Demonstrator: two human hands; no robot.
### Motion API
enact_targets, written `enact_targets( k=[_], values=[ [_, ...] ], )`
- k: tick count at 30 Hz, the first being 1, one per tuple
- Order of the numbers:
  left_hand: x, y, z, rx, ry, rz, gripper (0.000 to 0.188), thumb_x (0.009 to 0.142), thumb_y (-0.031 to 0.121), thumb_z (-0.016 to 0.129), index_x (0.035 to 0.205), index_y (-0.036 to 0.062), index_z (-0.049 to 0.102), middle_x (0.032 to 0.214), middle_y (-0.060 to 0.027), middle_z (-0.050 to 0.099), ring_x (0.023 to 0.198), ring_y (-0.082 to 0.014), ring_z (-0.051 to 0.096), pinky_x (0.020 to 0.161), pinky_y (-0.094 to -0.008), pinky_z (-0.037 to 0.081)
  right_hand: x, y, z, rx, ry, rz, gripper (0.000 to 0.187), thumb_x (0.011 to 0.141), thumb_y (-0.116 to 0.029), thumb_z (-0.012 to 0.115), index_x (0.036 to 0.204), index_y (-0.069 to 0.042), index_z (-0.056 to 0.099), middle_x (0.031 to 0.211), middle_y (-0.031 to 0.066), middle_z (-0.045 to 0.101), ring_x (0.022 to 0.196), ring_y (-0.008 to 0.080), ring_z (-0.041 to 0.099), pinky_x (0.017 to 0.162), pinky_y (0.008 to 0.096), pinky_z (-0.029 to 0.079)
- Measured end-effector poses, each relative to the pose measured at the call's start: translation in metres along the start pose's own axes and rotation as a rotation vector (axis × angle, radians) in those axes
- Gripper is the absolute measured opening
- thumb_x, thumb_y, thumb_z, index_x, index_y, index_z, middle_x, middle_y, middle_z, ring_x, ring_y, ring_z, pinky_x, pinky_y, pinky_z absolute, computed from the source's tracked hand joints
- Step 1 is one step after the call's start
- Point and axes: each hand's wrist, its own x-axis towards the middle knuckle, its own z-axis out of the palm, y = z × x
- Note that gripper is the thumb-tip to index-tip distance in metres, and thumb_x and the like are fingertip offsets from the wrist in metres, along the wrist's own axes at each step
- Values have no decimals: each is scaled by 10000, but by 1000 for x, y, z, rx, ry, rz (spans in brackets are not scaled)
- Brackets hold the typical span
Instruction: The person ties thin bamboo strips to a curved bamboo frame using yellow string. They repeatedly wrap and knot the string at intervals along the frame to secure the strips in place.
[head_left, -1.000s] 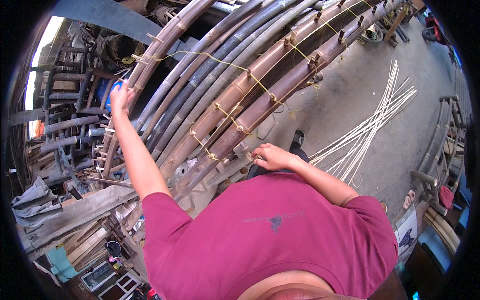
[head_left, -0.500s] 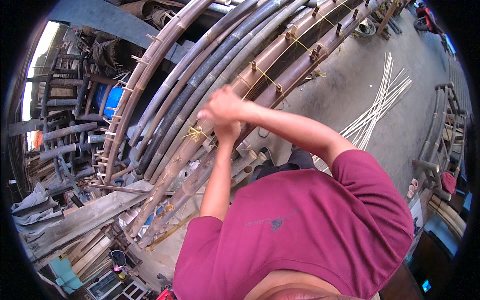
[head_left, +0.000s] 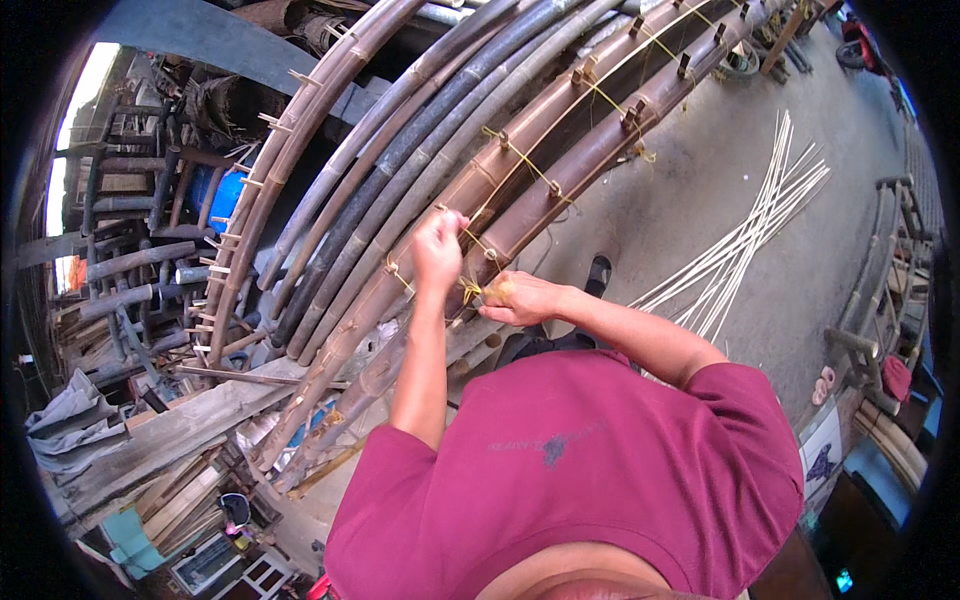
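Note:
Two long brown bamboo poles run side by side across the middle, a far pole [head_left: 480, 172] and a near pole [head_left: 525, 212]. Wooden pegs [head_left: 503, 139] stick up from them, with yellow cord [head_left: 525, 160] strung from peg to peg. My left hand [head_left: 437, 252] is closed in a fist over the far pole, with a length of the cord at its fingers. Beside the near pole, my right hand [head_left: 520, 299] is closed on a looped yellow cord bundle [head_left: 470, 289]. The fingertips of both hands are partly hidden.
Dark curved bamboo poles [head_left: 410, 135] lie beyond, then another pegged pole [head_left: 275, 150]. Pale thin strips [head_left: 745, 235] lie crossed on the concrete floor at right. A wooden bench frame [head_left: 850, 350] stands at far right, and a weathered plank [head_left: 170, 440] lies at lower left.
My hands were together over the far pole and are now apart. The right hand moved right and nearer; the cord bundle shifted from the far pole to beside it.

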Motion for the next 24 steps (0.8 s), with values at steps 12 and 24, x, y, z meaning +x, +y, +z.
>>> enact_targets(
  k=[12,24],
  values=[
    [115,-61,-43,492,11,-142,368,939,336,557,1056,2,659,938,-264,680,923,-438,652,822,-498,505,-1,-12,16,-630,-120,58,225,815,-293,638,813,-69,657,789,134,660,837,325,629,764,432,475],
    [-108,-33,-89,474,-27,-108,211,900,172,574,1017,0,604,946,-292,654,920,-464,636,787,-525,499,84,-41,116,1010,1192,413,212,958,-259,475,879,-107,601,812,60,631,761,212,595,722,345,468]
  ],
)
